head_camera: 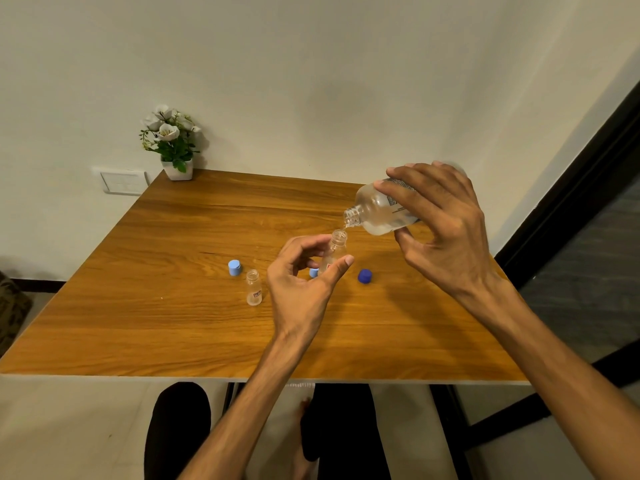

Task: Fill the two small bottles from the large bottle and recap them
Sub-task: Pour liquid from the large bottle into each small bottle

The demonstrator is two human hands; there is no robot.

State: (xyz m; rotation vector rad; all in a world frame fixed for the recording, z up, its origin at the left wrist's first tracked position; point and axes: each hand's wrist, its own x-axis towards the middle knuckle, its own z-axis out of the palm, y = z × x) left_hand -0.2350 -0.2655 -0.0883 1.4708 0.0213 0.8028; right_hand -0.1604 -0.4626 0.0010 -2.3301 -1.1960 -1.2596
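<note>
Large bottle (384, 211) tipped in right hand's (446, 230) grasp, mouth over small bottle (335, 251) pinched by left hand (304, 282), above table (173, 323). Second small bottle (254, 287) upright, left; 3 blue caps nearby.

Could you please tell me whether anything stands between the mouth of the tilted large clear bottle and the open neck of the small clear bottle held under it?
Nothing visible does. The large clear bottle, gripped by the right hand, has its mouth just above the open neck of the small clear bottle held by the left hand.
</note>
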